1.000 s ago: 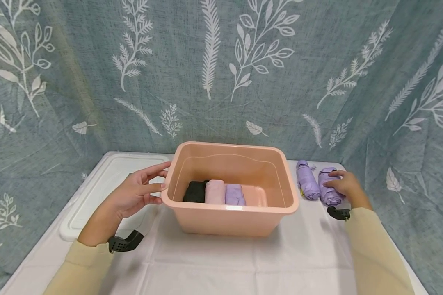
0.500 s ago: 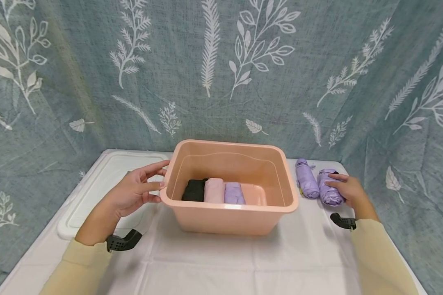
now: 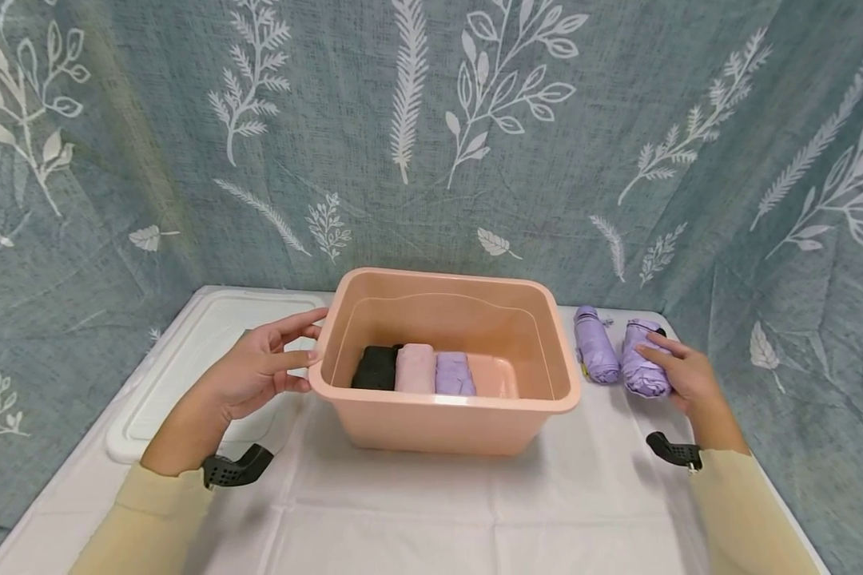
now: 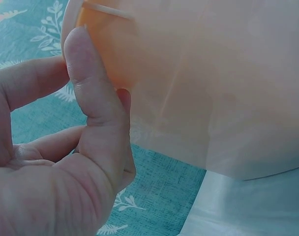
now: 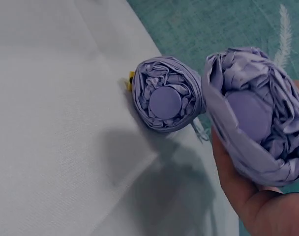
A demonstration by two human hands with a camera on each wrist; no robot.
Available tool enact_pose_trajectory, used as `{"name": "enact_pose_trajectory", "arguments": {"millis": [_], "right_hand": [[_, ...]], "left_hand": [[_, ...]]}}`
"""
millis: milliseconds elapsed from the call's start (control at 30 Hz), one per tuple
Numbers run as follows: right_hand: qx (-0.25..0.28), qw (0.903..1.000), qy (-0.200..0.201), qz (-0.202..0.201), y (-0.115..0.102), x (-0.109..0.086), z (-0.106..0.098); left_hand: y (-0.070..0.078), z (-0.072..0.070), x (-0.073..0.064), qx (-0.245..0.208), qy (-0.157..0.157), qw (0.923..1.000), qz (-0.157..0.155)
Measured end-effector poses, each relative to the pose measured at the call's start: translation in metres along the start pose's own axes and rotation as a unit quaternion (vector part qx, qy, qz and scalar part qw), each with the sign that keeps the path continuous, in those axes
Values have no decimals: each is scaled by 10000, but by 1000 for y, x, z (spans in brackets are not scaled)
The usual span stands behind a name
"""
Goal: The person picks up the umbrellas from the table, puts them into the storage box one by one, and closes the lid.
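Observation:
My right hand [image 3: 686, 375] grips a lilac folded umbrella [image 3: 643, 363] at the right, with a bit of black showing at its far end. In the right wrist view, its round end [image 5: 250, 115] and crumpled fabric face the camera. A second lilac folded umbrella [image 3: 596, 347] lies just left of it on the table. On the other side, my left hand [image 3: 259, 371] touches the left rim of a peach plastic bin [image 3: 439, 427] with thumb and fingers. Inside the bin, a black bundle [image 3: 376, 369], a pink bundle [image 3: 415, 369] and a lilac bundle [image 3: 455, 374] sit side by side toward the left.
A white lid [image 3: 187, 359] lies flat on the table behind my left arm. The white-clothed table [image 3: 403, 511] is backed by a blue-green patterned curtain [image 3: 431, 216]. Curtain also hangs along both sides.
My right hand has shifted slightly right and back, and its hold on the umbrella has changed. The umbrella's black end now shows. My left hand stays at the bin's rim.

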State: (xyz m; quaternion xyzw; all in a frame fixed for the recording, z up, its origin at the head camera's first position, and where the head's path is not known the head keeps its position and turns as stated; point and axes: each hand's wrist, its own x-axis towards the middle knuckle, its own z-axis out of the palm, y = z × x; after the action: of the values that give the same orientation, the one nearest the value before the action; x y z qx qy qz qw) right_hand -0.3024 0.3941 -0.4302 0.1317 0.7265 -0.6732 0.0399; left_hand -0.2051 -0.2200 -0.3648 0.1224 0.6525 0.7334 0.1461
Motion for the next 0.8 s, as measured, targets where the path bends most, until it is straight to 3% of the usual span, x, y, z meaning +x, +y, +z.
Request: {"name": "enact_pose_trajectory", "arguments": {"millis": [200, 633, 800], "right_hand": [[508, 9987, -71, -33, -3, -9, 2], [922, 9909, -650, -737, -5, -24, 10], [1220, 9835, -850, -1029, -8, -30, 16]], "left_hand": [[0, 1, 0, 19, -53, 10000, 39], [-1, 0, 0, 100, 2, 10000, 8], [-1, 0, 0, 127, -13, 9999, 28]]}}
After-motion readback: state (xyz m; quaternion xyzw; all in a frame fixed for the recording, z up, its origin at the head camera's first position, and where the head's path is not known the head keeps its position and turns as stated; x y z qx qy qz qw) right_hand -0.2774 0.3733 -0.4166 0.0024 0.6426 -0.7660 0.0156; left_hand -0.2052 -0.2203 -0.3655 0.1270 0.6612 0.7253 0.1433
